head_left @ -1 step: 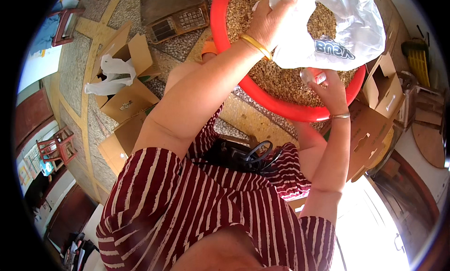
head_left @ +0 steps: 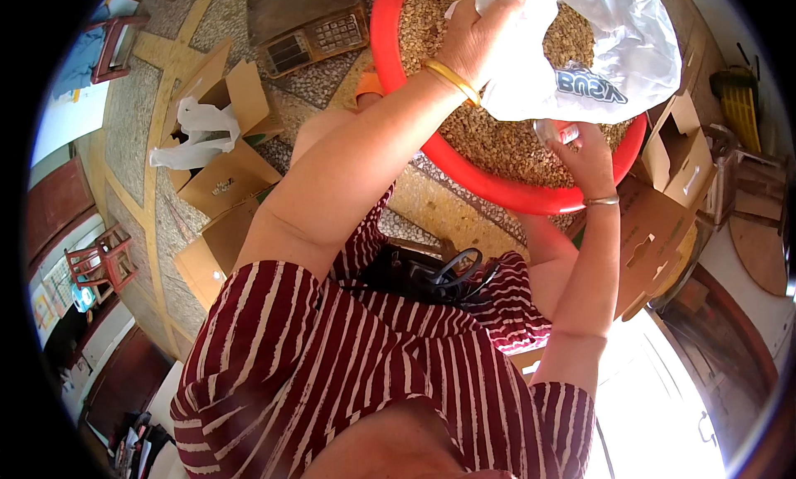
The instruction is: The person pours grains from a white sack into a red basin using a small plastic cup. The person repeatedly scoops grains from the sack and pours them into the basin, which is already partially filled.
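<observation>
Left hand: the left hand (head_left: 479, 48) is over the far part of the basin, its grip clamped on a bunched part of the white plastic bag (head_left: 634, 60), thumb on top; glare hides some of the fingers.
White plastic bag: in the left grip and spreading from it to the right, above the basin's far right part; dark lettering shows on its near side.
Right hand: the right hand (head_left: 590, 162) is on the near side of the bag, its grip closed around the small clear item (head_left: 564, 134), with some fingertips hidden.
Small clear item: at the left side of the right hand, between thumb and fingers, just beside the bag's near edge; it has a red and white patch, but whether it touches the bag I cannot tell.
Red-rimmed basin: the red-rimmed basin (head_left: 531, 200) is below both hands, holding brown granules (head_left: 489, 151).
Wrists: a yellow bangle (head_left: 453, 81) on the left, a silver-coloured bangle (head_left: 602, 201) on the right.
Left of the basin: a scale (head_left: 308, 27) with a keypad on the patterned floor (head_left: 423, 199); nearer, open cardboard boxes (head_left: 228, 182) with a thin white bag (head_left: 201, 132) draped over them.
Right of the basin: a brown carton (head_left: 647, 230).
Lap: a black bag (head_left: 406, 272) between the knees.
</observation>
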